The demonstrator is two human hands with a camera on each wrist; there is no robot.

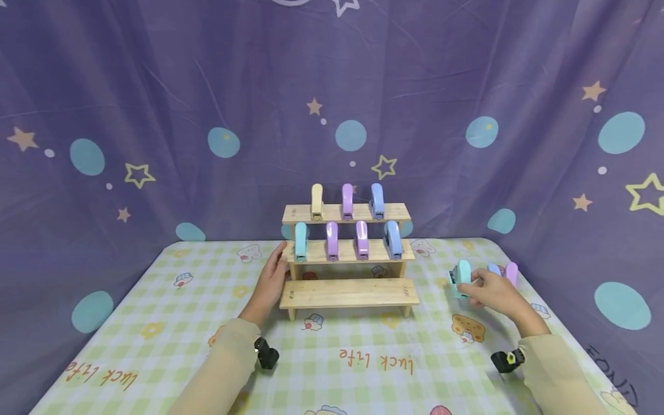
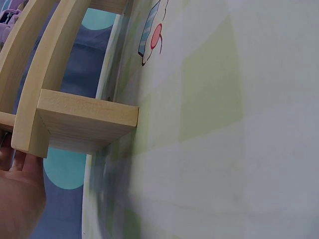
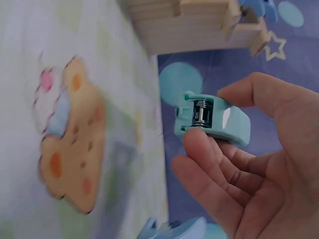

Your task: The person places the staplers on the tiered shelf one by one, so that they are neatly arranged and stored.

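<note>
My right hand (image 1: 495, 293) pinches a teal stapler (image 3: 229, 119) between thumb and fingers, right of the stepped wooden rack (image 1: 350, 294). In the right wrist view the stapler is held off the cloth, its metal spring showing. My left hand (image 1: 271, 279) rests against the rack's left end at the middle step; its fingertips are partly hidden behind the wood in the left wrist view. On the middle step stand a teal stapler (image 1: 301, 242), two purple staplers and a blue stapler (image 1: 393, 239). The top step carries a yellow stapler (image 1: 317, 202), a purple stapler (image 1: 347, 202) and a blue stapler (image 1: 377, 202).
Just beyond my right hand stand another purple stapler (image 1: 511, 273) and a blue stapler (image 1: 494, 268), partly hidden. A checked cloth (image 1: 202, 311) with printed pictures covers the table. Behind it hangs a purple curtain (image 1: 270, 75) with stars and dots.
</note>
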